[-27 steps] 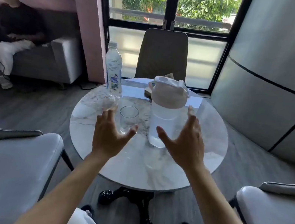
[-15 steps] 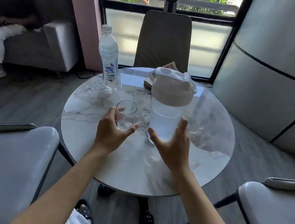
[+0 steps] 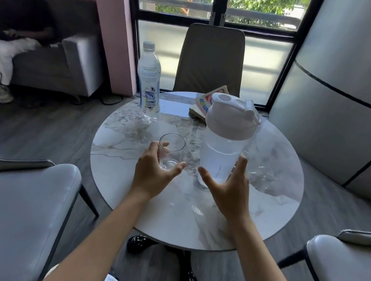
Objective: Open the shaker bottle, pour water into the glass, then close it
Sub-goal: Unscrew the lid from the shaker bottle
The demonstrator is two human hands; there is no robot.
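Shaker bottle [image 3: 224,146]: I see it upright on the round marble table [image 3: 265,215], right of centre, its clear body partly filled with water.
Lid [image 3: 231,118]: pale, seated on the bottle top, with the flip cap at its right edge; I count it closed.
Glass [image 3: 171,151]: clear and empty, standing just left of the bottle, apart from it.
Left hand [image 3: 152,175]: spread wide, palm turned inward, fingers reaching past the near side of the glass; I cannot tell whether they touch it.
Right hand [image 3: 229,190]: also spread wide, thumb and fingers flanking the bottle's lower body; nothing gripped yet, and contact is unclear to me.
Water bottle [image 3: 148,82]: capped plastic one, upright at the far left edge of the table.
Book [image 3: 206,104]: lying flat behind the shaker, near the far chair [image 3: 211,59].
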